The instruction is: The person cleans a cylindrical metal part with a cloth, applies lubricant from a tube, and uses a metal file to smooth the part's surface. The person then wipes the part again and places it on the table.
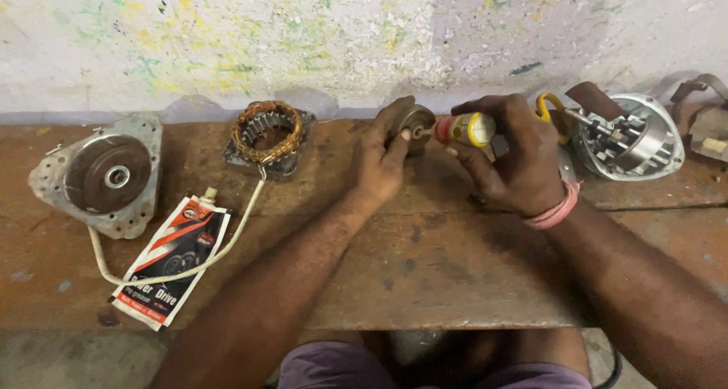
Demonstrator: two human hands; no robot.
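At the back edge of the wooden surface, close to the paint-flecked wall, I have a small round metal part, dull grey-brown and worn, with a darker centre. My left hand cups it from the left; my fingers are curled shut around its rim, and the thumb lies across its near face. My right hand is just right of the part, closed tight on a screwdriver with a red and yellow handle. Its short metal shaft points left and its tip meets the part's centre.

Left of the part lies a stator ring wound with copper wire, and a white cable runs from it toward me. Further left sits a grey end housing with a dark pulley, and in front of that, nearer me, a flat grease sachet in red, black and white, with the cable draped across it. Right of the part, beyond my right hand, a rotor in its silver housing lies on its side.

My palm hides most of the round part, so I cannot tell its full shape. Something yellow shows behind my right knuckles, too covered to identify. A further metal piece at the far right is cut off by the frame.
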